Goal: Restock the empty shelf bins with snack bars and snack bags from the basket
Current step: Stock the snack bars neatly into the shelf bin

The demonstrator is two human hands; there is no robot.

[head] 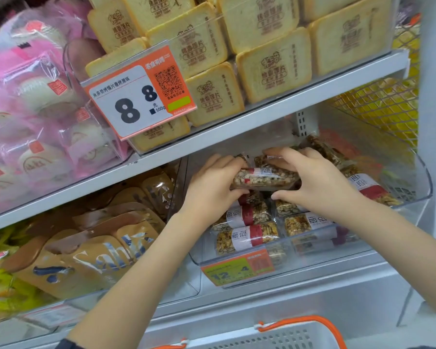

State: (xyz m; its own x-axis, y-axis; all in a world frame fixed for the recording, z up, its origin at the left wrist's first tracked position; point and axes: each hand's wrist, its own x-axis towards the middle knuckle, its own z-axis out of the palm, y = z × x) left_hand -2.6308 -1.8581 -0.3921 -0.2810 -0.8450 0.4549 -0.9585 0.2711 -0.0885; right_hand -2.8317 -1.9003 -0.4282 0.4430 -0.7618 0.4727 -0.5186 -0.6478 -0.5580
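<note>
Inside the clear plastic bin on the lower shelf, the left hand and right hand each clamp one end of a grain snack bar, a lumpy block in glossy film with a white and red band. It sits just above more wrapped bars lying in rows. An orange price tag clips to the bin's front. Tan pouches fill the neighbouring bin. On the white metal shelf above, square toast slices stack beside pink wrapped cakes. A grey basket with orange handle shows at the bottom edge.
</note>
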